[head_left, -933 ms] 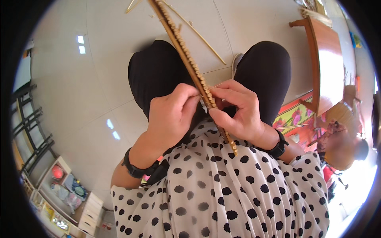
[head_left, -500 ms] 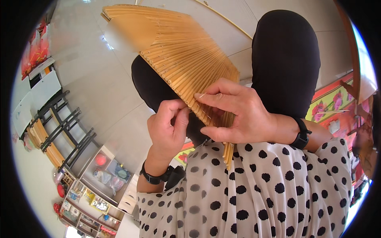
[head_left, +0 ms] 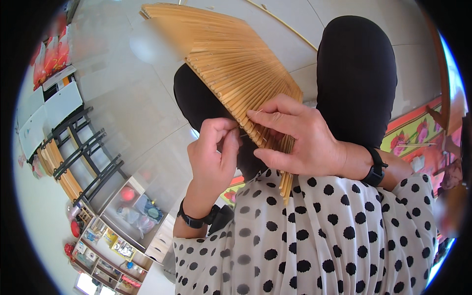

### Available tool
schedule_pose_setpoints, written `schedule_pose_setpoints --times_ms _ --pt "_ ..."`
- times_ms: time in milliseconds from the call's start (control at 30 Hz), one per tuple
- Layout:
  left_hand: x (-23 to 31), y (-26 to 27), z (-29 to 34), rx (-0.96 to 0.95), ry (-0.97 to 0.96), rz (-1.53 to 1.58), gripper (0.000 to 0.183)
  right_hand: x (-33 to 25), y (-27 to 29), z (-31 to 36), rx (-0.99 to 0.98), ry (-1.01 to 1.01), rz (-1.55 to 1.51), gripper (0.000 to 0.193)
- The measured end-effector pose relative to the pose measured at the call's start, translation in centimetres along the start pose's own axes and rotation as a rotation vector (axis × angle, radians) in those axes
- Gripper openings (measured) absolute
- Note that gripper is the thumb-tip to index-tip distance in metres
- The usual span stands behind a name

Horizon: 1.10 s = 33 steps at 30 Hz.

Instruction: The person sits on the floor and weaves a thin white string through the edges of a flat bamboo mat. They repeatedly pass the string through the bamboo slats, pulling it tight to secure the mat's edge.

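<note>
- Pale tiled floor (head_left: 147,105): below and beyond my left grip (head_left: 210,152) and my right grip (head_left: 309,135).
- Black-dotted white blouse (head_left: 314,236): on my near side of both grips.
- Bamboo-rod panel (head_left: 246,49): spread ahead of both grips, most of it far and to the left of my right grip. Its rods fan ahead and rightward from the edge at my fingers.
- Right trouser knee (head_left: 356,73) and left trouser knee (head_left: 199,93): one ahead and right of my right grip, the other just ahead of my left, partly under the panel.
- Loose cane (head_left: 290,28): on the floor, well beyond my right grip.
- Rod-end edge (head_left: 221,93): slants from far left back to between my two grips. This line is what counts: my left lies just outside it, my right reaches over the rods from the other side.
- Right grip: thumb and forefinger apart, both at the panel; whether the hidden fingers clamp it, I cannot tell.
- Left grip: thumb and forefinger drawn together; I cannot make out anything between them.
- Thin pale sliver (head_left: 259,111): at my right forefinger's tip, needle or thread, too fine to say.
</note>
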<state>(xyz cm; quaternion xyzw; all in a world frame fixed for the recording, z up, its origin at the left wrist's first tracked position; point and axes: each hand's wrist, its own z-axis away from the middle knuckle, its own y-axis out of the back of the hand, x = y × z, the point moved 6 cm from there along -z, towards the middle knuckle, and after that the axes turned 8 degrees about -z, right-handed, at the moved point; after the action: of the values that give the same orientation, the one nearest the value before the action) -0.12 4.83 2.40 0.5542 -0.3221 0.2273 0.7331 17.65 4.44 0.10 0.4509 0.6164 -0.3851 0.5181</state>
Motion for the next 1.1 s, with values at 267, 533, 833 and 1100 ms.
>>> schedule_pose_setpoints --times_ms 267,533,833,1100 --pt "0.5 -1.8 -0.7 0.025 0.009 0.070 0.006 0.5 0.3 0.7 0.012 -0.115 -0.056 0.051" --pt "2.3 -2.5 -3.1 0.055 -0.176 -0.149 0.022 1.8 2.4 1.2 0.051 -0.195 -0.060 0.044" --pt "3.9 0.6 -11.6 0.003 -0.789 -0.981 0.027 2.2 5.0 -0.5 -0.065 -0.245 0.063 0.032" --pt "1.6 1.0 -15.3 -0.017 -0.677 -0.796 0.012 -6.5 16.9 3.1 0.719 0.327 -0.010 0.020"
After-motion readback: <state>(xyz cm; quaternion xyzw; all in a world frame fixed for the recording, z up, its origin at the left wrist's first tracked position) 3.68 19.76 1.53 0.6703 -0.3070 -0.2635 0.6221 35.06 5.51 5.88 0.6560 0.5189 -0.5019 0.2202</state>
